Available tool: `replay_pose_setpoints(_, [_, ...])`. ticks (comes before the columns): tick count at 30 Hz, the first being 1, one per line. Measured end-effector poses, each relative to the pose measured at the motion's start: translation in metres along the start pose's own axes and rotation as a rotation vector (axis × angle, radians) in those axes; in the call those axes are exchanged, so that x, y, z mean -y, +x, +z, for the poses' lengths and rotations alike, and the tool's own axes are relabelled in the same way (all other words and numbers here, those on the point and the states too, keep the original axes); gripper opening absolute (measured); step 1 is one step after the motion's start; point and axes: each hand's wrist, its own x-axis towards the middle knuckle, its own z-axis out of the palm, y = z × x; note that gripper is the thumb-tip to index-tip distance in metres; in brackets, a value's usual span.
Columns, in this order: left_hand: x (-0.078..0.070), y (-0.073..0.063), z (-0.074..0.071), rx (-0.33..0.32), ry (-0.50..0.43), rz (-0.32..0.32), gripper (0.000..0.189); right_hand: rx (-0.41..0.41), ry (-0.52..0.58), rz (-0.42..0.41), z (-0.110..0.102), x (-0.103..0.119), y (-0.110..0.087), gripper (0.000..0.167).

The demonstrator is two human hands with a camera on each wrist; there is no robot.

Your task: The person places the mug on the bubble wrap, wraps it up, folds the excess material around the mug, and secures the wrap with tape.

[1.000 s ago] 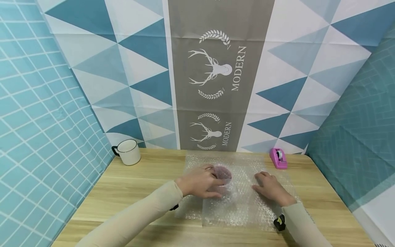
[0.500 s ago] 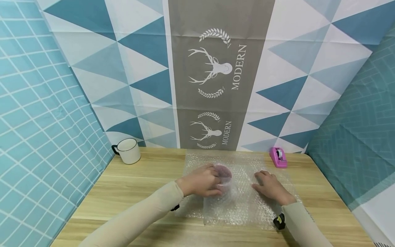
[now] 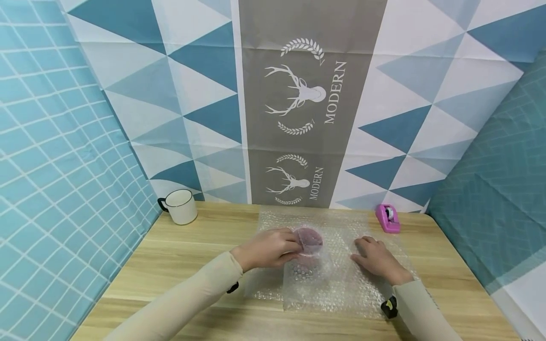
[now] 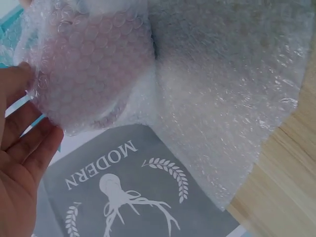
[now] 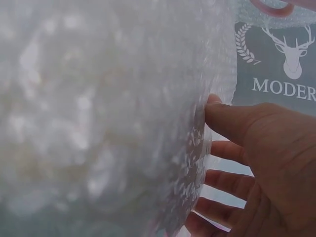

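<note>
A sheet of bubble wrap (image 3: 341, 289) lies across the middle of the table, with a layer folded over a pink, round, cup-like thing (image 3: 310, 237). At that thing's left side my left hand (image 3: 273, 248) pinches the bubble wrap with bent fingers. The left wrist view shows the pink body (image 4: 94, 69) through the bubbles, with my fingers (image 4: 37, 143) at the film's edge. To the right, my right hand (image 3: 377, 259) rests on the sheet, fingers loosely bent. In the right wrist view its fingertips (image 5: 215, 111) touch the bubble wrap (image 5: 123, 113).
A white mug (image 3: 181, 208) with a dark rim and handle stands at the back left of the wooden table (image 3: 204, 237). A pink tape dispenser (image 3: 388, 219) is at the back right. Patterned cloths (image 3: 290, 104) hang behind and at both sides.
The fingers of my left hand have drawn in from a spread pose and the hand has moved slightly left. More of the pink thing shows through the film. My right hand stays put.
</note>
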Motion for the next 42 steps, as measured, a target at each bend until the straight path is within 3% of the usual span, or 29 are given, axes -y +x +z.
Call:
replay_pose_setpoints(5, [0.000,0.002,0.001,0.011,0.033,-0.008,0.010,-0.004,0.003,-0.017,-0.001,0.000,0.000,0.054])
replay_pose_setpoints(10, [-0.001,0.005,0.001,0.014,0.065,-0.021,0.008,-0.114,-0.002,-0.057,-0.007,0.000,-0.005,0.053])
replay_pose_setpoints(15, [-0.002,0.007,0.000,0.018,0.069,-0.022,0.007,-0.152,-0.010,-0.017,-0.023,-0.009,-0.018,0.052])
replay_pose_setpoints(22, [-0.006,0.009,0.000,0.005,0.077,-0.042,0.005,-0.154,-0.092,0.027,-0.062,-0.038,-0.046,0.069])
replay_pose_setpoints(27, [-0.005,0.008,0.002,-0.003,0.064,-0.045,0.005,-0.165,-0.136,0.035,-0.078,-0.057,-0.067,0.084])
replay_pose_setpoints(34, [-0.004,0.002,0.005,-0.003,0.085,-0.056,0.009,-0.134,-0.115,0.089,-0.073,-0.078,-0.079,0.105])
replay_pose_setpoints(42, [-0.005,0.000,0.005,0.008,0.072,-0.057,0.012,-0.039,-0.006,0.091,-0.060,-0.096,-0.069,0.108])
